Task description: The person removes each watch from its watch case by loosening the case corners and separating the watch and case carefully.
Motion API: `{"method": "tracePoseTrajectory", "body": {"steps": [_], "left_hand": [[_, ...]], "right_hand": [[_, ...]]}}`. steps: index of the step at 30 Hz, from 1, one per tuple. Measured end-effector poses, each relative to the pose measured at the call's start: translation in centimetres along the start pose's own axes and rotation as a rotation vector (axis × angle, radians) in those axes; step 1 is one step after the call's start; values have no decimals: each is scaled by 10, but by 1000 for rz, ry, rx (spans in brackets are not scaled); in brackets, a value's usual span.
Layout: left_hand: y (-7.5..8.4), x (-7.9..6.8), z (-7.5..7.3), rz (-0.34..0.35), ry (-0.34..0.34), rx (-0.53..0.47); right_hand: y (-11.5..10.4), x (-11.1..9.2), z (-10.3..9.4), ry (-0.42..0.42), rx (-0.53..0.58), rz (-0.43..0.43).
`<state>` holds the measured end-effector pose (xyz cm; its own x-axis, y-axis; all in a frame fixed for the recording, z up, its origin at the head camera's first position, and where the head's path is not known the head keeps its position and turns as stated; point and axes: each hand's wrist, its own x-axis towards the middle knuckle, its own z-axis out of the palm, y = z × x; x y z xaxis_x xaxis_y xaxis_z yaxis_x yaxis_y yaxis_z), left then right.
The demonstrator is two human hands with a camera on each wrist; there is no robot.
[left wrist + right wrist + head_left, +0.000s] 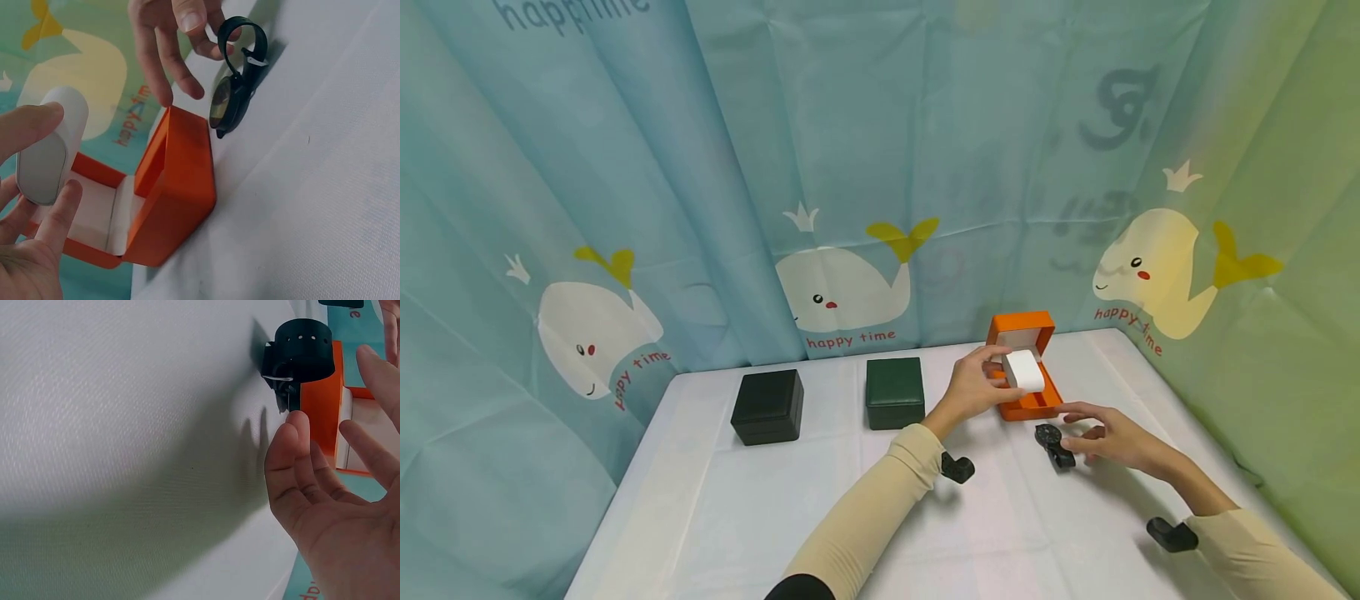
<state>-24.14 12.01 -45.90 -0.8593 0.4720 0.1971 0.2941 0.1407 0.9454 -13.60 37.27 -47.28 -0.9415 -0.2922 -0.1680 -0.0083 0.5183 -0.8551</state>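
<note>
Beige sleeve [865, 508] up front; left hand [972, 385] pinching the white cushion [1026, 372], orange box [1028, 412] beneath it. Right hand [1116, 437] loosely spread, watch [1048, 436] just beside it (touching? can't tell). Pinch lightly, keep level.

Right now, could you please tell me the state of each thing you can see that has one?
Orange box: open, lid raised
White cushion: held by the left fingers, no watch on it
Watch: lying on the table, strap formed into a loop
Right fingers: close to the watch; contact cannot be told
Green box: closed
Black box: closed
</note>
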Motion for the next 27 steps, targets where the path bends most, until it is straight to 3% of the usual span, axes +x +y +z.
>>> {"method": "tracePoseTrajectory", "body": {"steps": [6, 13, 20, 27], "left_hand": [[-1, 1, 0, 5, -5, -5], [-3, 4, 2, 26, -17, 11], [-6, 5, 6, 8, -25, 44], [-6, 7, 9, 13, -28, 66]], "right_hand": [[1, 1, 0, 31, -27, -14], [-1, 0, 0, 178, -180, -120], [-2, 0, 1, 258, -197, -155], [-2, -1, 0, 271, -191, -160]]}}
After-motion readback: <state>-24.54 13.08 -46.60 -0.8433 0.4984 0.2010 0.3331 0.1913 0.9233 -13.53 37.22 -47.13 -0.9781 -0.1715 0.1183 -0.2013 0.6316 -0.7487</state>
